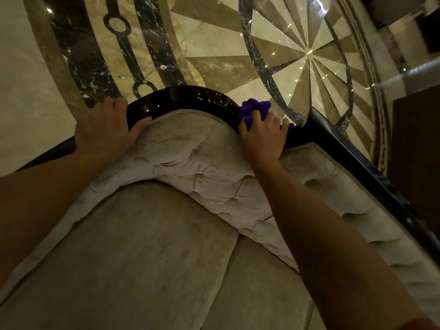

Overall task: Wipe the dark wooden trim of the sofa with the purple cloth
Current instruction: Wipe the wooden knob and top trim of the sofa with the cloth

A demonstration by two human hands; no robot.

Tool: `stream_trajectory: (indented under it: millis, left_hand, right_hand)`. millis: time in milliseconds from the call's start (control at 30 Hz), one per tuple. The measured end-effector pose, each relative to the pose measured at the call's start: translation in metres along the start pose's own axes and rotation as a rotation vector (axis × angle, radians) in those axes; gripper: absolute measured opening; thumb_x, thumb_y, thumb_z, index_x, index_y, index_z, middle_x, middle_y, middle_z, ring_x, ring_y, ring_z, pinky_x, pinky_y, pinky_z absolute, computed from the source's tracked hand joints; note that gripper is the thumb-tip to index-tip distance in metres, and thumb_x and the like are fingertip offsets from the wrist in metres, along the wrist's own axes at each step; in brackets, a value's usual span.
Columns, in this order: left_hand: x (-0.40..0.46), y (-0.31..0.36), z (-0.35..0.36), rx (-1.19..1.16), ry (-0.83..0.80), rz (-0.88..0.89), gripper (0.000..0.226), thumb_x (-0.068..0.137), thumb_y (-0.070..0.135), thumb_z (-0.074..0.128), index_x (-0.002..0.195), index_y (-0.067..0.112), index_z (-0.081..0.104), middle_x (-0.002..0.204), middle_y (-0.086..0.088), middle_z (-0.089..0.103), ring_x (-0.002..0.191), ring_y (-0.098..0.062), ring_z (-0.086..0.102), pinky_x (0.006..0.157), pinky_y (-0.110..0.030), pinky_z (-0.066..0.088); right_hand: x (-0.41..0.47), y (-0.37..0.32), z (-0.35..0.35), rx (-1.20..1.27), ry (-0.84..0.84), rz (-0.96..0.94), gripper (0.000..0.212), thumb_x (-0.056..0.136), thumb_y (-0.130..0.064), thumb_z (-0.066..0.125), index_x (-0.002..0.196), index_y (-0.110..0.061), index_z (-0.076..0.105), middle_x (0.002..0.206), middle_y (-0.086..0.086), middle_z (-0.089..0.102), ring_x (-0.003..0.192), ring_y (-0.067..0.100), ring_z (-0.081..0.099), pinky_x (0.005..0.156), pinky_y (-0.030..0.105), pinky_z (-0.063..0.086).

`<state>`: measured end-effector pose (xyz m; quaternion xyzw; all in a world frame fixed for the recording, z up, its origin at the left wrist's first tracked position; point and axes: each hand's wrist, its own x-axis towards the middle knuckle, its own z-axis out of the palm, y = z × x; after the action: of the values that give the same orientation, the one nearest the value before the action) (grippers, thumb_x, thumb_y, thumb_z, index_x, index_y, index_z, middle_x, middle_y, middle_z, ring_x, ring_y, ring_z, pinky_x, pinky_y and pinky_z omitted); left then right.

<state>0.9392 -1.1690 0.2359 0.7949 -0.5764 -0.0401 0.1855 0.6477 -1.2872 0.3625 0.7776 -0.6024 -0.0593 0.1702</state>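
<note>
The glossy dark wooden trim [190,98] arches over the top of the sofa's tufted beige backrest [202,158] and runs down to the right as a straight rail. My right hand [263,136] presses the bunched purple cloth [253,110] onto the trim where the arch's right end meets the straight rail. A tuft of cloth sticks out above my fingers. My left hand [107,127] grips the left end of the arch, thumb hooked over the trim's inner edge.
Beige seat cushions [142,258] fill the foreground below my arms. Behind the sofa lies a polished marble floor [214,44] with a dark ring and starburst inlay. A dark wooden piece of furniture [416,151] stands at the right edge.
</note>
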Motion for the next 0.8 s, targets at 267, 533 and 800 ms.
stream_trajectory:
  millis: [267,533,800]
  left_hand:
    - [0.000,0.000,0.001,0.000,0.015,-0.010,0.076,0.099,0.071,0.037,0.112,-0.002,0.054,0.099,-0.031,0.060,0.078,-0.044,0.061,0.062,-0.042,0.038]
    - [-0.001,-0.001,0.000,-0.062,0.002,-0.021,0.075,0.099,0.074,0.035,0.110,0.003,0.052,0.097,-0.027,0.061,0.079,-0.041,0.062,0.065,-0.046,0.049]
    - [0.001,-0.001,0.002,-0.047,0.005,-0.032,0.071,0.100,0.073,0.037,0.110,0.004,0.049,0.095,-0.026,0.061,0.078,-0.040,0.061,0.062,-0.044,0.047]
  right_hand:
    - [0.010,0.025,-0.031,-0.443,-0.136,-0.168,0.041,0.102,-0.052,0.048,0.115,-0.017,0.066,0.117,0.021,0.066,0.114,0.042,0.061,0.108,0.056,0.039]
    - [0.008,0.009,-0.039,-0.354,-0.247,-0.051,0.043,0.106,-0.042,0.045,0.129,-0.009,0.059,0.138,0.028,0.055,0.130,0.046,0.050,0.116,0.058,0.031]
    - [0.019,-0.064,-0.019,0.527,-0.012,0.342,0.034,0.104,-0.042,0.050,0.121,-0.015,0.062,0.122,0.014,0.059,0.117,0.033,0.056,0.107,0.053,0.045]
